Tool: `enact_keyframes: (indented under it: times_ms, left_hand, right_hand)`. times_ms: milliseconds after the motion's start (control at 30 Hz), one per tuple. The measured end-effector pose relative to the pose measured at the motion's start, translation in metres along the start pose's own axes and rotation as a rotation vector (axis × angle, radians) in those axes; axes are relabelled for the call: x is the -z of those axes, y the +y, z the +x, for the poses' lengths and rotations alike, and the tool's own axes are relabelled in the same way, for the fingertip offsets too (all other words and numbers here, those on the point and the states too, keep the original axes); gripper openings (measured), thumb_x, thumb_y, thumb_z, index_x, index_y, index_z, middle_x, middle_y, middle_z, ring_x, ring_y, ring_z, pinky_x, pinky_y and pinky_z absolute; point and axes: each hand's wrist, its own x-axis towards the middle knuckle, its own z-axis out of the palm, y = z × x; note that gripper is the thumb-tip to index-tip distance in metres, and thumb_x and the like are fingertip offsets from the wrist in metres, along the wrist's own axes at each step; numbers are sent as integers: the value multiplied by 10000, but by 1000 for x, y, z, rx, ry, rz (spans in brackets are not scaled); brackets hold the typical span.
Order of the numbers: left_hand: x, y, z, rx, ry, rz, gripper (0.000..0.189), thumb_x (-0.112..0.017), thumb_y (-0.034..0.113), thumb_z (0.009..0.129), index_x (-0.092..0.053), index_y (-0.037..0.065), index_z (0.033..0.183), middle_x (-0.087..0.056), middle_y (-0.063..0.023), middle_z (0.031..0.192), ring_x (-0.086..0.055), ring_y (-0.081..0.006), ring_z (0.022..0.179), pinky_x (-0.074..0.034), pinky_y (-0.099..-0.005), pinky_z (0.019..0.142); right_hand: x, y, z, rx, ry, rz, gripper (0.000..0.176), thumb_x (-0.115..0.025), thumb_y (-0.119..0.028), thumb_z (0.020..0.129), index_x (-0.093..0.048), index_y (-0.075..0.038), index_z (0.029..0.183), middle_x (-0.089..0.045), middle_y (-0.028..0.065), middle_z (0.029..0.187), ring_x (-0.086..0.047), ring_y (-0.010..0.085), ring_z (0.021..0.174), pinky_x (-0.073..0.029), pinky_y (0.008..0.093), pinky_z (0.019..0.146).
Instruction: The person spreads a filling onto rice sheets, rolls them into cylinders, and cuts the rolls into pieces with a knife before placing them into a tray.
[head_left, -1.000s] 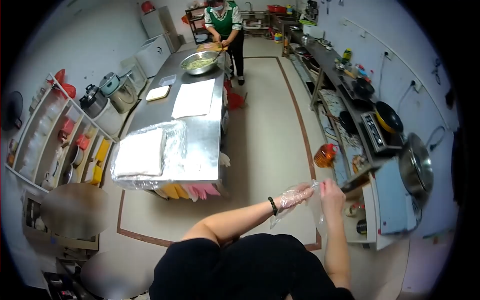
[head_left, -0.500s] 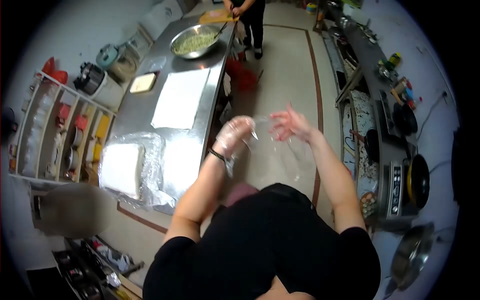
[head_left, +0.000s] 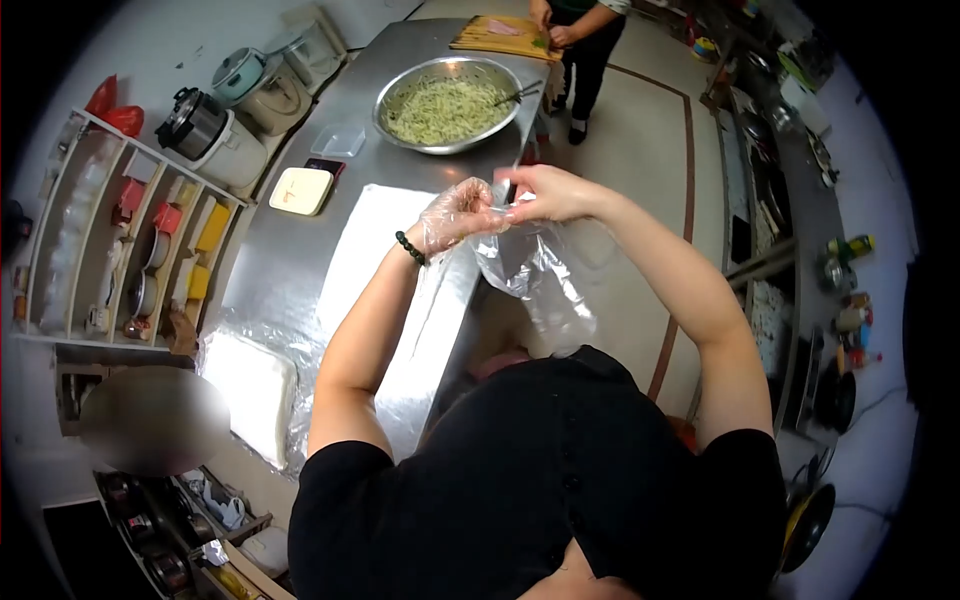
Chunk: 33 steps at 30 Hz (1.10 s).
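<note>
A person in a black top stands at a stainless steel table, both hands raised over its edge, with a piece of crinkled clear plastic hanging between and below them. The left hand, in a thin transparent glove with a dark beaded bracelet at the wrist, is narrowed to a pinch at the plastic's upper edge. The bare right hand grips the same edge between thumb and fingers, just beside the left; the plastic drops from the fingertips toward the person's chest. Beneath the left forearm lies a white sheet, and nearer the person a white stack rests in clear wrap. Beyond the hands sits a wide steel bowl of shredded green food, while a co-worker stands at a wooden cutting board at the table's far end.
</note>
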Motion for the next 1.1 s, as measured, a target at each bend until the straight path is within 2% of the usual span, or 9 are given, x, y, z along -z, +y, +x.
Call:
enact_keyframes:
  times_ms: [133, 200, 300, 400, 633, 733, 867, 967, 1100]
  left_hand:
    - [43, -20, 18, -2, 115, 3, 561, -749, 151, 766, -442, 74, 1230, -551, -50, 1057, -515, -133, 1037, -456, -297, 893]
    - [53, -39, 18, 58, 109, -87, 645, -727, 289, 783, -434, 27, 1294, -524, -92, 1209, -472, -174, 1148, -388, -324, 974]
    - [54, -45, 11, 107, 354, -326, 232, -613, 210, 876, -571, 10, 985, -612, -78, 977, -575, -167, 976, -438, -277, 872]
    - [75, -37, 3, 46, 487, -259, 156, -592, 181, 888, -538, 36, 876, -590, -55, 891, -603, -167, 846, -468, -279, 815]
    - [77, 3, 50, 84, 740, -117, 93, -542, 96, 903, -513, 10, 887, -561, -53, 800, -603, -172, 750, -524, -324, 723]
    - [80, 12, 50, 87, 824, -108, 100, -535, 97, 915, -522, -2, 924, -581, -73, 798, -607, -178, 719, -523, -327, 716]
    - [74, 26, 51, 178, 931, -229, 128, -542, 124, 919, -533, -4, 915, -606, -74, 766, -622, -184, 709, -509, -304, 696]
    - [79, 21, 45, 206, 931, -359, 98, -543, 100, 906, -528, 5, 892, -571, -55, 785, -578, -141, 698, -495, -303, 700]
    - [83, 21, 40, 257, 925, -381, 77, -533, 85, 908, -529, 15, 877, -571, -46, 781, -569, -131, 692, -492, -297, 693]
  right_hand:
    - [10, 20, 56, -48, -72, 96, 235, -654, -210, 837, -665, 9, 920, -625, 18, 701, -556, 77, 668, -464, 252, 614]
    - [11, 23, 82, -35, -21, 107, 227, -629, -208, 859, -646, 4, 936, -631, 24, 727, -559, 74, 626, -464, 243, 565]
    - [18, 38, 113, -69, -67, 343, 215, -608, -220, 875, -626, -11, 919, -627, 24, 717, -567, 90, 511, -460, 230, 465]
    - [27, 61, 137, -95, -147, 425, 238, -567, -238, 900, -622, -7, 889, -637, 33, 717, -598, 100, 539, -471, 239, 477]
    - [60, 84, 206, 107, -483, 462, 272, -570, -258, 906, -637, 5, 883, -656, 51, 732, -640, 108, 688, -496, 235, 625]
    - [59, 88, 232, 179, -495, 471, 291, -614, -291, 866, -659, -5, 833, -649, 31, 693, -607, 92, 614, -467, 241, 542]
    - [56, 89, 250, -25, -567, 420, 421, -527, -410, 923, -664, -35, 788, -590, 13, 619, -573, 85, 598, -456, 228, 557]
    - [64, 88, 261, -160, -793, 776, 620, -306, -530, 959, -661, -26, 1029, -639, 67, 839, -609, 120, 712, -485, 241, 658]
    - [62, 80, 269, 96, -817, 503, 339, -502, -294, 939, -630, -25, 1100, -641, 73, 891, -614, 116, 744, -484, 234, 655]
